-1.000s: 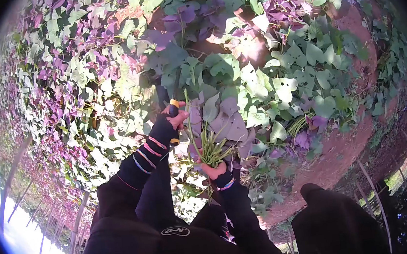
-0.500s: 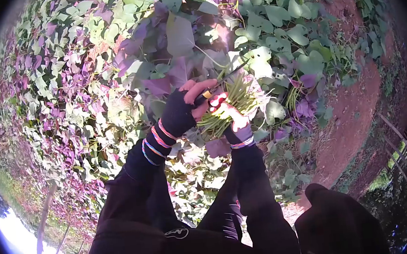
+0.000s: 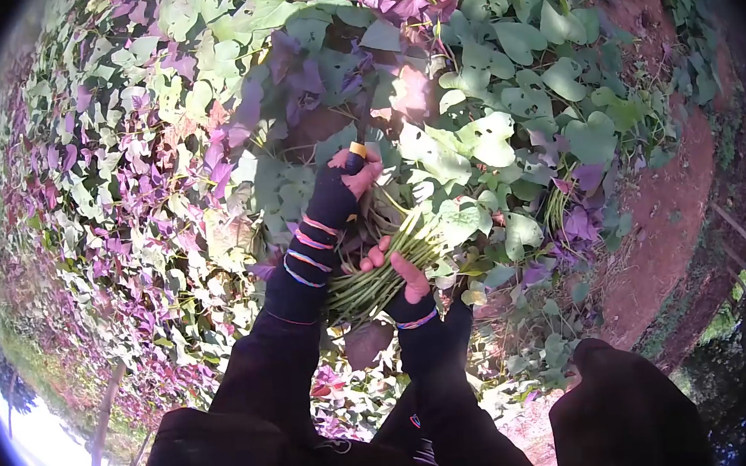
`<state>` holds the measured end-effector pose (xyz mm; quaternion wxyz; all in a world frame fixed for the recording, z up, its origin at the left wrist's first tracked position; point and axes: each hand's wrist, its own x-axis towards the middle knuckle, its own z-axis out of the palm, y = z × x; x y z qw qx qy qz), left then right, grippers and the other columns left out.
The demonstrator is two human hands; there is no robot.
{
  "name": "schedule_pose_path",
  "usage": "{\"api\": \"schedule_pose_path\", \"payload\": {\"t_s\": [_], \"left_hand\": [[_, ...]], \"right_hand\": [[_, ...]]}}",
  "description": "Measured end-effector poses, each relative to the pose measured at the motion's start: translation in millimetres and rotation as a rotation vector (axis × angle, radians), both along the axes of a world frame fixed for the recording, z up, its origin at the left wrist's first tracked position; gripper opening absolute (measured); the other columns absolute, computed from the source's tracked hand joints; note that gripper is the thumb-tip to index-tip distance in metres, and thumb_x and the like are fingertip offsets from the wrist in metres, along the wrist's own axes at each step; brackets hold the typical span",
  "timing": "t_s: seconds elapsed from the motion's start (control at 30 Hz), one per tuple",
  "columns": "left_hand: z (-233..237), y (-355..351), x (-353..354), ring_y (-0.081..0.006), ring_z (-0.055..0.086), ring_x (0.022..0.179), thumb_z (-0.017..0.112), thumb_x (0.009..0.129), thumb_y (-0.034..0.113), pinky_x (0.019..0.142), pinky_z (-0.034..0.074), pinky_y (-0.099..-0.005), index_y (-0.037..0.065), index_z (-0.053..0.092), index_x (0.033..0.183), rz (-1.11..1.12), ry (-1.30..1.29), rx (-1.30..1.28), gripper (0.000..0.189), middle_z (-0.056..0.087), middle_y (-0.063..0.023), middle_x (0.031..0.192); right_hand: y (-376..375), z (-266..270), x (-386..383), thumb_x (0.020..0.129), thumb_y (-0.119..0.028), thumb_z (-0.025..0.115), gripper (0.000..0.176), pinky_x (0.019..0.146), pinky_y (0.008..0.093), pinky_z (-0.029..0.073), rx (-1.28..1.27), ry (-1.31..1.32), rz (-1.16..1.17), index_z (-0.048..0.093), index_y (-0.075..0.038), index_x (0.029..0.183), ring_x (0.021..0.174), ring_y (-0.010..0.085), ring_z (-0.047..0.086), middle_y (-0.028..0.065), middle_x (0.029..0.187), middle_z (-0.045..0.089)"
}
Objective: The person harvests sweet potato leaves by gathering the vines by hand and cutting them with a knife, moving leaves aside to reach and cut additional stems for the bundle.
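Green stems (image 3: 354, 292) bunched in R hand (image 3: 404, 280), fingers closed so none drop; L hand (image 3: 340, 189) beyond, fisted round cutter (image 3: 358, 151).

Outdoor crop field — dense green and purple leafy vines (image 3: 507, 130), red bare soil path (image 3: 667, 214), sunlight

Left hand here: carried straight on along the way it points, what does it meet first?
The left hand, closed on a yellow-banded tool, points up-frame into the vine leaves just beyond its tip. Those probably come first, though depth is unclear.
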<state>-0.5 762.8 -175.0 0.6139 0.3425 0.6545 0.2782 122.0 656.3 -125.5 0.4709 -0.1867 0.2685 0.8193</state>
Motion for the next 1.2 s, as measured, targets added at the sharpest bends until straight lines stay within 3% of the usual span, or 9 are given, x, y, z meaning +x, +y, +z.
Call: {"api": "schedule_pose_path", "payload": {"t_s": [0.13, 0.2, 0.27, 0.3, 0.37, 0.47, 0.7, 0.97, 1.2], "left_hand": [[-85.2, 39.4, -26.7, -0.0253, 0.051, 0.085, 0.057, 0.067, 0.019, 0.067, 0.043, -0.0318, 0.008, 0.056, 0.085, -0.491, 1.267, 0.637, 0.021, 0.048, -0.0097, 0.104], [-134.3, 59.4, -56.6, -0.0289, 0.052, 0.082, 0.056, 0.066, 0.018, 0.066, 0.044, -0.0370, 0.014, 0.055, 0.087, -0.743, 1.462, 0.432, 0.021, 0.032, -0.0128, 0.119], [-224.8, 74.1, -120.6, -0.0308, 0.054, 0.077, 0.056, 0.066, 0.018, 0.064, 0.044, -0.0376, 0.012, 0.054, 0.085, -0.535, 1.029, -0.115, 0.020, 0.042, -0.0140, 0.109], [-208.0, 73.9, -124.5, -0.0308, 0.054, 0.077, 0.056, 0.066, 0.018, 0.064, 0.044, -0.0376, 0.012, 0.054, 0.085, -0.539, 1.026, -0.127, 0.020, 0.042, -0.0140, 0.109], [-154.0, 74.8, -137.5, -0.0298, 0.055, 0.072, 0.055, 0.067, 0.016, 0.061, 0.043, -0.0378, 0.010, 0.053, 0.083, -0.531, 1.044, 0.327, 0.017, 0.051, -0.0143, 0.092], [-84.0, 60.1, -146.6, -0.0283, 0.054, 0.070, 0.055, 0.066, 0.012, 0.059, 0.042, -0.0365, 0.008, 0.052, 0.082, -0.500, 0.921, 0.453, 0.017, 0.054, -0.0128, 0.078], [-1.5, -1.5, -162.7, -0.0285, 0.052, 0.065, 0.052, 0.062, 0.007, 0.055, 0.041, -0.0351, 0.009, 0.050, 0.082, -0.486, 0.827, 0.301, 0.021, 0.051, -0.0102, 0.075], [-30.8, -17.0, -157.4, -0.0260, 0.053, 0.065, 0.053, 0.061, 0.005, 0.056, 0.041, -0.0322, 0.006, 0.053, 0.089, -0.552, 0.563, 0.315, 0.027, 0.053, -0.0104, 0.074], [-51.8, 28.3, -179.2, -0.0262, 0.054, 0.064, 0.060, 0.065, 0.011, 0.056, 0.042, -0.0314, 0.006, 0.054, 0.088, -0.407, 0.737, 0.458, 0.024, 0.055, -0.0107, 0.074]], "right_hand": [[-13.5, -33.2, 30.0, 0.078, -0.006, 0.049, 0.019, 0.090, 0.0466, 0.030, 0.023, -0.213, -0.051, 0.043, -0.008, 0.096, 0.082, 0.0188, 0.045, 0.0044, 0.081, 0.045], [-23.4, -49.2, 45.8, 0.078, -0.005, 0.049, 0.019, 0.087, 0.0444, 0.032, 0.036, -0.353, -0.002, 0.043, -0.007, 0.096, 0.081, 0.0186, 0.046, 0.0049, 0.081, 0.046], [-32.4, -56.7, 53.2, 0.078, -0.005, 0.049, 0.019, 0.085, 0.0415, 0.035, -0.030, -0.457, 0.019, 0.042, -0.006, 0.096, 0.080, 0.0187, 0.047, 0.0056, 0.081, 0.048], [-35.5, -59.8, 55.0, 0.077, -0.003, 0.050, 0.020, 0.082, 0.0396, 0.038, -0.054, -0.506, 0.044, 0.043, -0.005, 0.096, 0.078, 0.0188, 0.049, 0.0058, 0.080, 0.049], [-38.4, -67.9, 55.1, 0.077, -0.003, 0.051, 0.021, 0.080, 0.0387, 0.040, -0.056, -0.546, 0.091, 0.043, -0.005, 0.096, 0.077, 0.0190, 0.050, 0.0061, 0.080, 0.050], [-34.8, -81.0, 40.3, 0.075, -0.002, 0.054, 0.021, 0.071, 0.0353, 0.045, -0.050, -0.644, 0.143, 0.044, -0.004, 0.093, 0.073, 0.0198, 0.053, 0.0071, 0.077, 0.051], [11.5, -94.9, -28.7, 0.071, -0.002, 0.058, 0.020, 0.065, 0.0335, 0.046, -0.081, -0.765, 0.320, 0.048, -0.003, 0.088, 0.068, 0.0189, 0.054, 0.0062, 0.072, 0.051], [29.9, -106.1, -66.8, 0.069, -0.003, 0.059, 0.020, 0.059, 0.0298, 0.046, -0.054, -0.850, 0.353, 0.049, -0.002, 0.087, 0.064, 0.0193, 0.056, 0.0055, 0.072, 0.053], [-5.4, -116.6, -39.6, 0.065, 0.002, 0.060, 0.024, 0.057, 0.0295, 0.047, -0.147, -0.964, 0.340, 0.050, -0.001, 0.086, 0.060, 0.0177, 0.055, 0.0066, 0.073, 0.053]]}}
